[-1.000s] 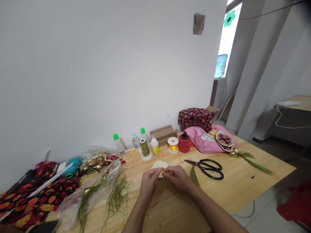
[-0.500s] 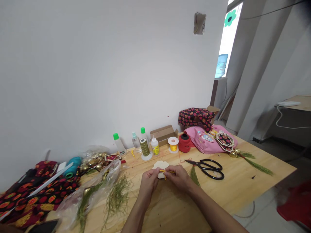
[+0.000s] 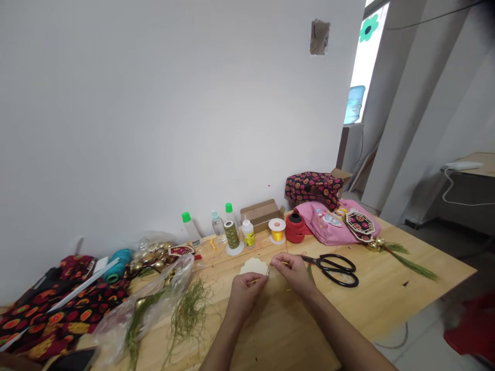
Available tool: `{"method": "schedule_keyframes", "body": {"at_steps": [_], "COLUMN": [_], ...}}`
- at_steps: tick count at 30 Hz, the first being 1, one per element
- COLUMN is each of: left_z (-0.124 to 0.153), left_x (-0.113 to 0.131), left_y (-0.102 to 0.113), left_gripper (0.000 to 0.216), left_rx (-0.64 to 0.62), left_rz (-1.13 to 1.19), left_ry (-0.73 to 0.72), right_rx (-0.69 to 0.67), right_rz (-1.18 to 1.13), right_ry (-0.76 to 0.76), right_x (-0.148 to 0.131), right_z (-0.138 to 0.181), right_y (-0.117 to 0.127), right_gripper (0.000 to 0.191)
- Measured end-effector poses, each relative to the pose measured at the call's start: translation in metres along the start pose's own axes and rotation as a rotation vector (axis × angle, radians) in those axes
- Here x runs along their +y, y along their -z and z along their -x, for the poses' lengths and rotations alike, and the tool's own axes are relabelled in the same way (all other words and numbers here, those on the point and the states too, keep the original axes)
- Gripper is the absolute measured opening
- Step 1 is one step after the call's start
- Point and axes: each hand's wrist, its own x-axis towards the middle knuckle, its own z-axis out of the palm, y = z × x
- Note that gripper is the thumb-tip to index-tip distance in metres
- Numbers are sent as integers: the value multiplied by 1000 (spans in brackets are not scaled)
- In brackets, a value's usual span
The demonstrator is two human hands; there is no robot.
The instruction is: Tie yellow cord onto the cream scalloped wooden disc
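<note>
My left hand is closed in a pinch, with a bit of thin yellow cord showing at its fingers. Just to the right and slightly higher, my right hand pinches the same kind of cord; a short end shows by the fingers. A small gap separates the fingertips. Behind my left hand lies a cream scalloped piece, partly covered by it. Black-handled scissors rest right of my right hand, which hides most of a green tassel near their tip.
Along the wall stand a green thread spool, a glue bottle, a yellow cord spool and a red ribbon roll. Loose green threads and a plastic bag lie left. A pink bag sits right.
My hands have moved apart, my right hand upward and to the right, my left slightly right and lower. The yellow cord no longer shows stretched between them over the cream piece.
</note>
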Motion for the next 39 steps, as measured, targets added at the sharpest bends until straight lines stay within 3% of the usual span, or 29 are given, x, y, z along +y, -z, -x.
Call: {"method": "schedule_keyframes", "body": {"at_steps": [5,10,17,22,30,34,39], "left_z": [5,5,5,3,2,0,-4], "left_x": [5,5,3,1,-3,-7,-10], "left_y": [-9,-9,-8,-10,-8,-6,-5], "left_gripper": [22,18,18,20,26,32,34], "left_rx": [-48,-88,-85,-15,148,173,187], "left_rz": [-198,-80,-25,-1,-133,-133,-128], "left_ry": [-119,-56,-39,-18,14,41,92], "right_rx": [25,70,108,78,-41,-65,-78], "right_rz": [-242,-413,-475,-540,-925,-913,-703], "right_ry": [-117,-213,-308,-384,-584,-575,-542], "right_x": [3,7,3,3,5,1,-1], "right_z": [0,-3,-7,-4,0,3,4], "right_y": [-3,-1,3,2,3,0,-7], "right_gripper": [24,28,28,26,29,35,46]}}
